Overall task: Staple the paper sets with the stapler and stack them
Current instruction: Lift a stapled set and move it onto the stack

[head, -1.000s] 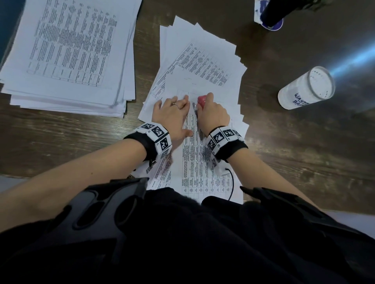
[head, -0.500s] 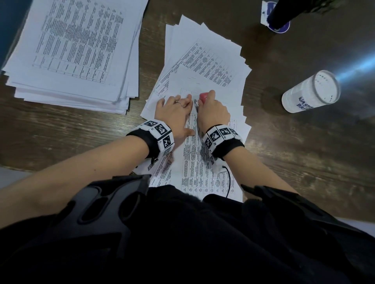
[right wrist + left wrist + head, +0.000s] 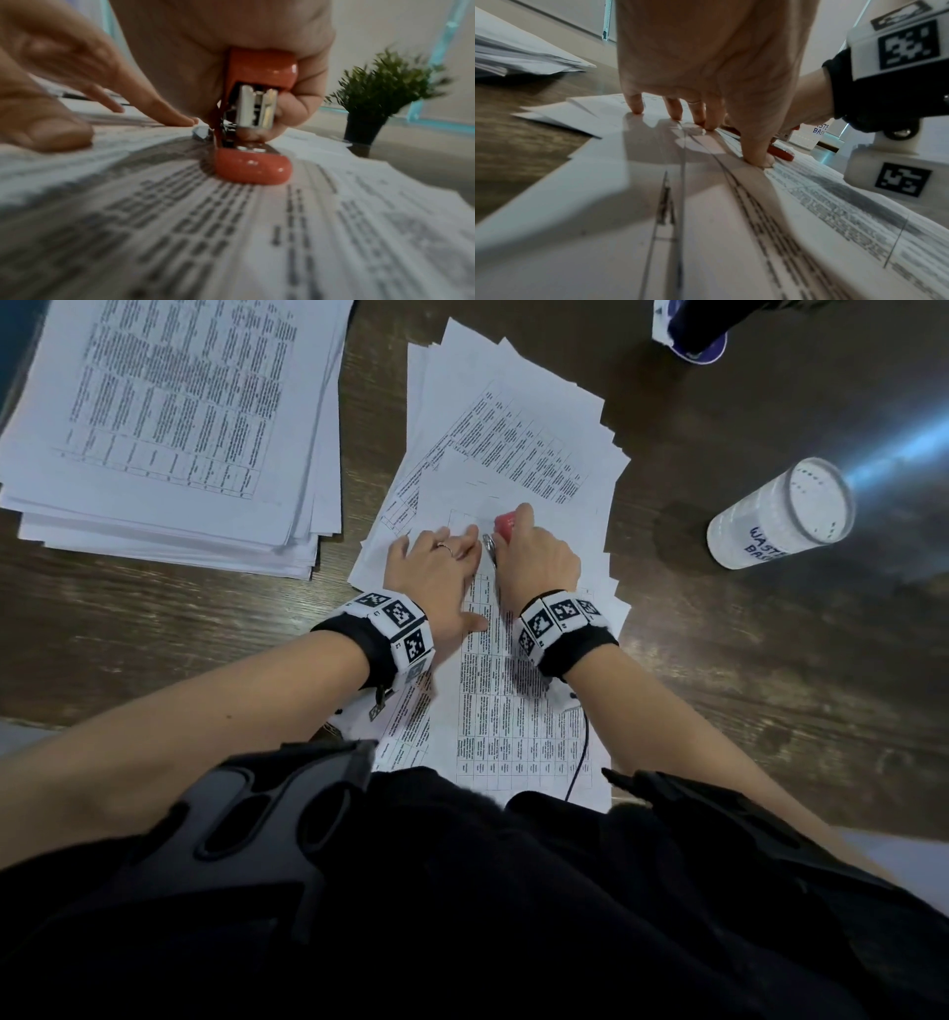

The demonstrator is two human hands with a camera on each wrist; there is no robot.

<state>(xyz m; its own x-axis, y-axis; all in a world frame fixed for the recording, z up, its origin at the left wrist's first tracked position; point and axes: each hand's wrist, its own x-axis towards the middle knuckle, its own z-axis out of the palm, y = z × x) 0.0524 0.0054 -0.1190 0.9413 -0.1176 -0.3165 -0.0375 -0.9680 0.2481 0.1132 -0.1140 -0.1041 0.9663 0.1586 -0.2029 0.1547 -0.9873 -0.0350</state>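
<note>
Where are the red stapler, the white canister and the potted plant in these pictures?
red stapler [image 3: 253,170]: right wrist view, on its rounded rear base.
white canister [image 3: 760,526]: head view, on its side wall.
potted plant [image 3: 385,89]: right wrist view, on its green leaves.

We see dark wooden table. Fanned paper sheets lie on it under both hands. Tall paper stack sits well left of left hand. White cylindrical container lies tipped well right of right hand. Potted plant stands beyond it.
</note>
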